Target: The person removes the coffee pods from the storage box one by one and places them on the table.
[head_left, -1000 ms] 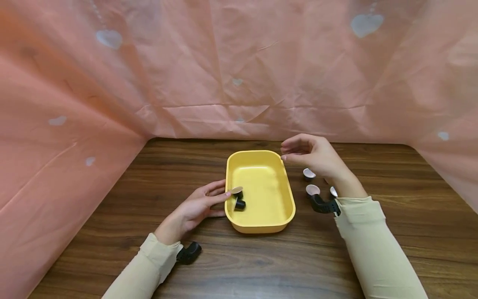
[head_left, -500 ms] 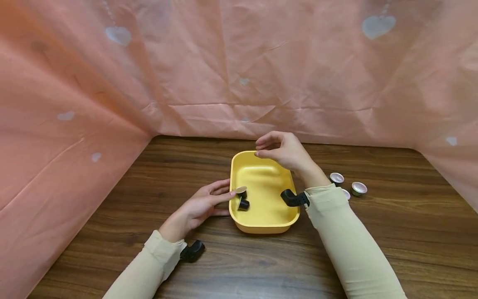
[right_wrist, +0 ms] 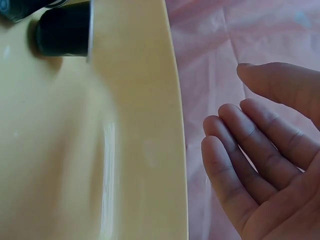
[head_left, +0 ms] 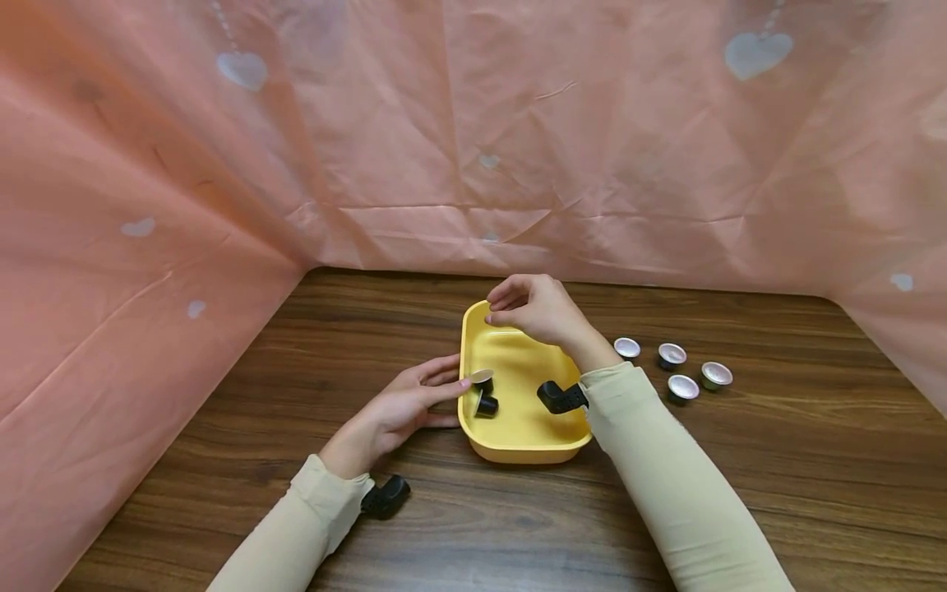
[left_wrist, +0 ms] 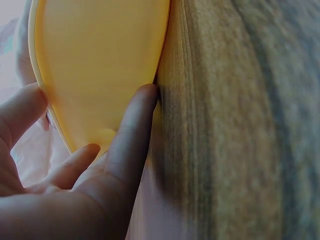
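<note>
A yellow rectangular tray point(head_left: 528, 454) rests on the table. Inside it, by the left wall, are two dark coffee capsules, one lying on its side point(head_left: 487, 406) and one with a beige lid point(head_left: 482, 378). My left hand point(head_left: 399, 409) touches the tray's left side with spread, straight fingers, the thumb at the rim. In the left wrist view, the fingers point(left_wrist: 131, 127) press the outer wall near the table. Over the tray's far end hovers my right hand point(head_left: 540, 312), fingers loosely bent and holding nothing. The right wrist view shows one dark capsule point(right_wrist: 65, 30) in the tray.
Several capsules with pale lids stand on the table right of the tray, among them the nearest one point(head_left: 683, 387) and the rightmost one point(head_left: 716, 375). A pink cloth point(head_left: 414, 164) with white hearts walls off the wooden table point(head_left: 296, 329) at the back and sides.
My right hand has swung left from beside the tray to above its far end, uncovering the capsules on the right. My left hand, the tray and its two capsules keep their places.
</note>
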### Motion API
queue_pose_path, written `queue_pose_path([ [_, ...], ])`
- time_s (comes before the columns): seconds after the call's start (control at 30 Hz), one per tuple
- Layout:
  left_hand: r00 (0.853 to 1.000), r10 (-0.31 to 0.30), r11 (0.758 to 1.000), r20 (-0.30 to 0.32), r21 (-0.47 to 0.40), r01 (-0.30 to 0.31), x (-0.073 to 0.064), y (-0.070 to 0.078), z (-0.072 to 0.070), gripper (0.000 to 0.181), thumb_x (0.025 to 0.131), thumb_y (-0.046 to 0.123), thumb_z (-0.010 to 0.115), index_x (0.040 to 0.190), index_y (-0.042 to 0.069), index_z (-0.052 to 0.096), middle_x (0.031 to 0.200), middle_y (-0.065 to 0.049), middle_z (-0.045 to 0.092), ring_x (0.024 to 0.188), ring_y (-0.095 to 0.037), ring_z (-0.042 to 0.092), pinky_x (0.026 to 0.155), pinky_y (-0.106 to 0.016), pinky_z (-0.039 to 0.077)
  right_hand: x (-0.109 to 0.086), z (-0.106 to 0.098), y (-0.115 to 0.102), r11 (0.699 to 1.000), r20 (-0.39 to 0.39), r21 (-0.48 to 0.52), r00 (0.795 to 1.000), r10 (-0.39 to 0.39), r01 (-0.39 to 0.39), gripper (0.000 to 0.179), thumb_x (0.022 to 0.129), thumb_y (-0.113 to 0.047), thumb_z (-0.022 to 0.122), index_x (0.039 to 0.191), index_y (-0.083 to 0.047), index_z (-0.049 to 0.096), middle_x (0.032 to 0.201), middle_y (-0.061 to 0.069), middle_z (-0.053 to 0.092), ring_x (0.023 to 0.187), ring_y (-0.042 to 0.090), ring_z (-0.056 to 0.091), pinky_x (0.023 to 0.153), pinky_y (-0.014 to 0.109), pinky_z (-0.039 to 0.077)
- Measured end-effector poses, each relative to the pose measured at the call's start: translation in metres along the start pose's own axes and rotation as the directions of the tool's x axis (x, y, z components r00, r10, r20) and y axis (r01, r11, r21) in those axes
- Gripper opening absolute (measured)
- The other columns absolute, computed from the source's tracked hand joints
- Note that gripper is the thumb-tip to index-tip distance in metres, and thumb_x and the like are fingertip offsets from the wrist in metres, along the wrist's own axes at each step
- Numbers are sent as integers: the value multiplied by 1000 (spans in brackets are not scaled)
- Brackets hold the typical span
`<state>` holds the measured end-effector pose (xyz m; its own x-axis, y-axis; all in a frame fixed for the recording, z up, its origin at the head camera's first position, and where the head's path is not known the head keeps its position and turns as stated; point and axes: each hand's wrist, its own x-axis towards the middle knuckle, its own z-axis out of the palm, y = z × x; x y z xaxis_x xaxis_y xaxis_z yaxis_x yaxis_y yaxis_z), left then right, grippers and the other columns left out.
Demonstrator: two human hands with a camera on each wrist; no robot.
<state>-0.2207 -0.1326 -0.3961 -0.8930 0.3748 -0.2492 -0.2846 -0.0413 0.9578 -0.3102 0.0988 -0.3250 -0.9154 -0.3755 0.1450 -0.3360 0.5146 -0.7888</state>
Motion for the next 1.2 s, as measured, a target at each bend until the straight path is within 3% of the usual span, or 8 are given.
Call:
queue_pose_path([
  [0.53, 1000, 3, 1000, 0, 1, -3, -1, 1, -1, 65, 109, 14, 62, 168, 10, 36, 168, -18, 45, 142, -27, 56, 108, -52, 59, 15, 21, -4, 991, 19, -131, 1000, -16, 18, 24, 89, -17, 87, 109, -8, 80, 102, 7, 82, 96, 22, 75, 82, 30, 57],
  [0.87, 1000, 8, 1000, 17, 10, -8, 3, -2, 6, 65, 109, 14, 63, 168, 8, 35, 168, -21, 44, 143, -32, 56, 109, -53, 59, 21, 28, 9, 966, 4, -258, 1000, 27, -25, 16, 88, -19, 85, 100, -9, 80, 98, 6, 82, 97, 23, 74, 92, 38, 59],
  [1.07, 1000, 11, 1000, 13, 17, -11, 0, -2, 8, 65, 109, 14, 62, 168, 7, 34, 169, -21, 44, 143, -32, 56, 109, -52, 59, 20, 30, 17, 972, 2, -230, 999, 42, -41, 12, 88, -20, 85, 95, -12, 80, 92, 4, 80, 89, 20, 70, 82, 33, 57],
  [1.2, 1000, 13, 1000, -2, 20, -13, -2, 1, 6, 65, 109, 13, 61, 168, 8, 35, 169, -20, 44, 142, -30, 56, 108, -52, 60, 22, 33, 19, 979, 69, -203, 997, 29, -14, 11, 86, -24, 86, 90, -16, 81, 87, -1, 79, 83, 16, 65, 75, 27, 52],
])
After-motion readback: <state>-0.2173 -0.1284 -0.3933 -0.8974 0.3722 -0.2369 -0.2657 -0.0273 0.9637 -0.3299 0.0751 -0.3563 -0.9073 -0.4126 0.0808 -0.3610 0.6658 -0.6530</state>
